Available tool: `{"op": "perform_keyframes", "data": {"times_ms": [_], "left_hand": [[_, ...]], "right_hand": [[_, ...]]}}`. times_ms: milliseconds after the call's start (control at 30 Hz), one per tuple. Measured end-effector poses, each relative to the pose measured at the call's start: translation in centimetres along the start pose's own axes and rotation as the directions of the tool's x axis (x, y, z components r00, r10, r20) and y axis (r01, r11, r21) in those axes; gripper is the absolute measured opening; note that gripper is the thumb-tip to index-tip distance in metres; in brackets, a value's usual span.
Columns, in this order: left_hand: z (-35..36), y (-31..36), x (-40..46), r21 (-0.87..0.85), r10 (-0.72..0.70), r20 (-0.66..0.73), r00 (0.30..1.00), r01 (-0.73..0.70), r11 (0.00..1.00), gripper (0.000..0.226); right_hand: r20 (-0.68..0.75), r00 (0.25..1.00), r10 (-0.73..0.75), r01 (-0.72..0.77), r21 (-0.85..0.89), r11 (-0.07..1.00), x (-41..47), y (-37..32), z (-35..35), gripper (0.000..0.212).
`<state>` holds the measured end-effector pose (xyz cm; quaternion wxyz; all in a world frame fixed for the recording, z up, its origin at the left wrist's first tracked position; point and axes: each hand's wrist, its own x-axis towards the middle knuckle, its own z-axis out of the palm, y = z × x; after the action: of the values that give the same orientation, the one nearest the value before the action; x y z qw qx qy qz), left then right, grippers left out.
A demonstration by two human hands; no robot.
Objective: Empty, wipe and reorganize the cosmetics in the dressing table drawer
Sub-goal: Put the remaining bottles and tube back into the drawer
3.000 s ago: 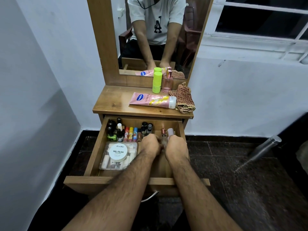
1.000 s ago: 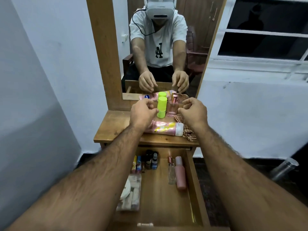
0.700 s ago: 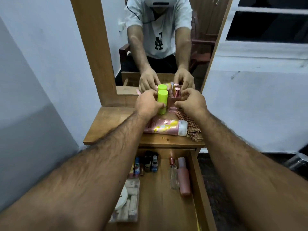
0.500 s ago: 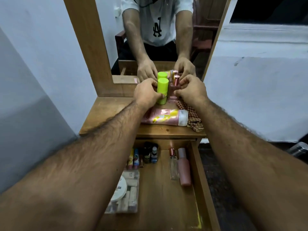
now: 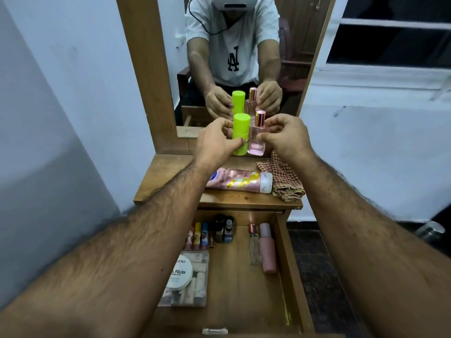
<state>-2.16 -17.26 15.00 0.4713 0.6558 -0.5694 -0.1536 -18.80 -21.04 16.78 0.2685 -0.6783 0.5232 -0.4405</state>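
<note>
My left hand (image 5: 214,142) grips a lime-green bottle (image 5: 240,132) standing at the back of the dressing table top (image 5: 170,172). My right hand (image 5: 285,137) pinches the pink glass perfume bottle (image 5: 257,140) right beside it. Below, the open drawer (image 5: 288,264) holds a row of small nail-polish and lip-balm bottles (image 5: 212,231) at its back, a clear box with a white round tin (image 5: 181,274) at the left, and a clear vial (image 5: 253,245) and pink bottle (image 5: 267,250) lying at the right.
A pink lotion tube (image 5: 240,180) lies across the table top, with a folded checked cloth (image 5: 284,178) to its right. The mirror (image 5: 244,57) stands directly behind the bottles. A steel flask (image 5: 429,231) lies on the dark floor at the right.
Both hands left the drawer, rose to the table top and closed on the two standing bottles. The green and pink bottles now sit slightly nearer to me.
</note>
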Motion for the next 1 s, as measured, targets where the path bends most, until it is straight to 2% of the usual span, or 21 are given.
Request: {"op": "perform_keyframes", "data": {"times_ms": [167,333,500,633,900,1000], "left_hand": [[-2.0,0.5,-3.7,-0.018,0.022,0.027,0.999,-0.021,1.000,0.041],[-3.5,-0.1,-9.1,-0.049,-0.029,0.036,0.999,0.030,0.998,0.043],[-3.8,-1.8,-14.5,-0.084,-0.068,0.040,0.997,0.071,0.994,0.028],[-3.3,-3.3,-17.6,-0.063,-0.123,0.038,0.992,0.125,0.990,0.026],[-2.0,-6.7,-20.4,-0.031,-0.211,0.078,0.974,0.214,0.976,0.032],[-1.7,-7.4,-20.6,-0.022,-0.230,0.092,0.969,0.233,0.972,0.033]], "right_hand": [[0.076,0.997,-0.028,0.023,0.059,0.998,-4.2,-1.9,-1.3,0.028],[0.123,0.992,0.007,-0.016,0.077,0.997,-9.2,-2.6,-1.4,0.028],[0.156,0.985,0.073,-0.080,0.036,0.996,-14.1,-1.7,-0.5,0.030],[0.133,0.976,0.174,-0.172,-0.025,0.985,-16.9,0.2,0.4,0.029],[0.136,0.909,0.395,-0.358,-0.235,0.904,-20.3,4.7,2.8,0.017],[0.127,0.896,0.425,-0.375,-0.297,0.878,-20.1,5.1,3.8,0.015]]}}
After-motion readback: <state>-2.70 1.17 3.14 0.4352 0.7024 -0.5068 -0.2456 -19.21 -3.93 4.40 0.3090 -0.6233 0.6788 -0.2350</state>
